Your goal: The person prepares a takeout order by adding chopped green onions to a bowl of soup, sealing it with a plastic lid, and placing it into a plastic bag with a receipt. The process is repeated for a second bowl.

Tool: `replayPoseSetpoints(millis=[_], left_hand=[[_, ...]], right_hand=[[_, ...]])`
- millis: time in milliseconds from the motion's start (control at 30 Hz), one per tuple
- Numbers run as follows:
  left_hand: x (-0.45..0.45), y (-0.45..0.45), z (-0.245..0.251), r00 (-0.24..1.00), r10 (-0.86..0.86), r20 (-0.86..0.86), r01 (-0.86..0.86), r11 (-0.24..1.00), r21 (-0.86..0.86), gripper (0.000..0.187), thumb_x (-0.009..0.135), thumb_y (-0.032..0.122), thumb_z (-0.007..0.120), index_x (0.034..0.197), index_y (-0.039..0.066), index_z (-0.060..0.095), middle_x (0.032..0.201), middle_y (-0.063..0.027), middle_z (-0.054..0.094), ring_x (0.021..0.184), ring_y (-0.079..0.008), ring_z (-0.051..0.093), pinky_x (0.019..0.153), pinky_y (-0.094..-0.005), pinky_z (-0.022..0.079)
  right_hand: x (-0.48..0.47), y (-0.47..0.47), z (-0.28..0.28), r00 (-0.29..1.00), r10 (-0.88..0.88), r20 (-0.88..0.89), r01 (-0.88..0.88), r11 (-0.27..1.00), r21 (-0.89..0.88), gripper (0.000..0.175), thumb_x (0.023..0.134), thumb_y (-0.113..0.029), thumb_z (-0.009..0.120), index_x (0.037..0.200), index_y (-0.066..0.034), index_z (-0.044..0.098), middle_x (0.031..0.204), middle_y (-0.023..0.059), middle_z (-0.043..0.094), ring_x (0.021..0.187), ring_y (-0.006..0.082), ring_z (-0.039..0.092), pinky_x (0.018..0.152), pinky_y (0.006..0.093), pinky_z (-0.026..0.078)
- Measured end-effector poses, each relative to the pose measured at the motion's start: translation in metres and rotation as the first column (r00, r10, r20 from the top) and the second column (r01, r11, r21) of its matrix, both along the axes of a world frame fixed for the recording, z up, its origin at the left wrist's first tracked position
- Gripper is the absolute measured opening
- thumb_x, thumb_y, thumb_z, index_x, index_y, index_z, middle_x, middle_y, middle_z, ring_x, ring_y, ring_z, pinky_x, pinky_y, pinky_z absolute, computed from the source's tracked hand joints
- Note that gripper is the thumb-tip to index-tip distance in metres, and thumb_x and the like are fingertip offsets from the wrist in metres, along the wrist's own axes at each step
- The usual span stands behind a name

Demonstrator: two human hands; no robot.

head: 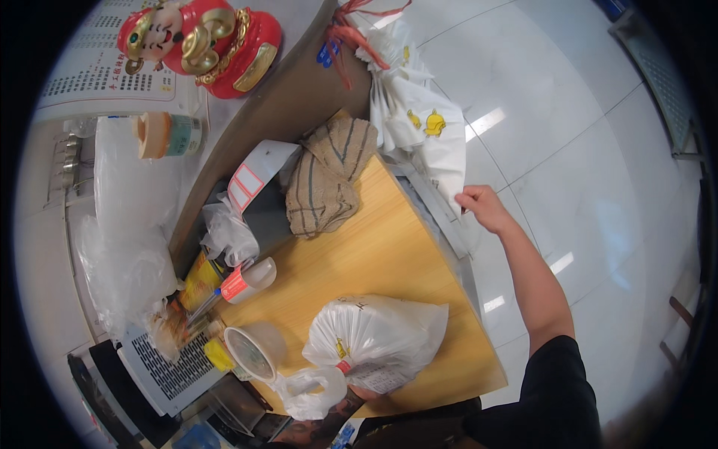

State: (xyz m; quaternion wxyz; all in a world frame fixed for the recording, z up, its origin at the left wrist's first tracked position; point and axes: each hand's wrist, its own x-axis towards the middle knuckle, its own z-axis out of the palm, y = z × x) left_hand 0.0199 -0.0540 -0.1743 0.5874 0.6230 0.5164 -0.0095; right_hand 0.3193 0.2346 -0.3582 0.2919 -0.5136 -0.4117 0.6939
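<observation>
My right hand (pixel 483 207), arm stretched out, pinches the lower corner of a white plastic bag (pixel 432 129) printed with yellow ducks. That bag hangs in a bunch of similar bags beside the counter's side panel, tied at the top with red plastic string (pixel 353 36). A filled, knotted white plastic bag (pixel 381 337) with red tape at its neck and a printed slip stands on the wooden tabletop (pixel 392 241). My left hand (pixel 364 393) is mostly hidden beneath that bag's near side, at the slip; its grip cannot be made out.
A checked cloth (pixel 331 179) lies on the table's far corner. At the left are a round plastic tub (pixel 255 351), a paper roll (pixel 249 279), pens and clear plastic bags (pixel 129 252). A red and gold figurine (pixel 202 45) and a lidded jar (pixel 168 134) stand on the higher counter.
</observation>
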Motion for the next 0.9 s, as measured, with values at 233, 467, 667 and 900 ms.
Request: replayPoseSetpoints(millis=[233, 467, 667, 900], left_hand=[[0.008, -0.008, 0.001, 0.999, -0.032, 0.042, 0.031, 0.999, 0.021, 0.011, 0.08, 0.016, 0.05, 0.082, 0.015, 0.061, 0.066, 0.0008, 0.055, 0.065, -0.0197, 0.054, 0.063, -0.0354, 0.043], [0.012, -0.005, 0.004, 0.995, 0.102, -0.003, -0.098, 0.966, 0.238, 0.011, 0.08, 0.015, 0.049, 0.074, 0.016, 0.058, 0.056, 0.0018, 0.048, 0.055, -0.0179, 0.05, 0.053, -0.0305, 0.039], [0.011, -0.002, 0.014, 0.984, 0.051, -0.17, 0.002, 0.954, 0.298, 0.01, 0.073, 0.018, 0.056, 0.082, 0.018, 0.062, 0.071, -0.0004, 0.055, 0.067, -0.0228, 0.054, 0.059, -0.0365, 0.042], [0.028, -0.004, 0.02, 0.982, 0.166, -0.088, -0.106, 0.874, 0.474, 0.005, 0.074, 0.012, 0.058, 0.077, 0.016, 0.06, 0.064, 0.0033, 0.054, 0.061, -0.0196, 0.054, 0.06, -0.0342, 0.042]], right_hand=[[0.012, 0.004, 0.034, 0.868, -0.453, -0.202, 0.458, 0.888, -0.022, 0.013, 0.089, -0.014, 0.063, 0.082, -0.0027, 0.062, 0.076, -0.0008, 0.059, 0.068, 0.005, 0.049, 0.059, 0.0225, 0.039], [0.048, 0.013, 0.049, 0.897, -0.419, -0.143, 0.377, 0.892, -0.249, 0.018, 0.089, -0.016, 0.064, 0.096, 0.0001, 0.065, 0.084, 0.0028, 0.062, 0.071, 0.0096, 0.053, 0.063, 0.0249, 0.043], [0.048, 0.036, 0.05, 0.982, -0.171, 0.086, 0.18, 0.977, -0.115, 0.015, 0.087, -0.017, 0.064, 0.092, -0.0022, 0.062, 0.082, 0.002, 0.061, 0.069, 0.0107, 0.054, 0.063, 0.0251, 0.043], [0.04, 0.017, 0.047, 0.973, -0.007, -0.23, -0.049, 0.97, -0.237, 0.01, 0.084, -0.012, 0.065, 0.087, -0.0027, 0.063, 0.078, -0.0001, 0.059, 0.068, 0.0098, 0.05, 0.063, 0.0253, 0.042]])
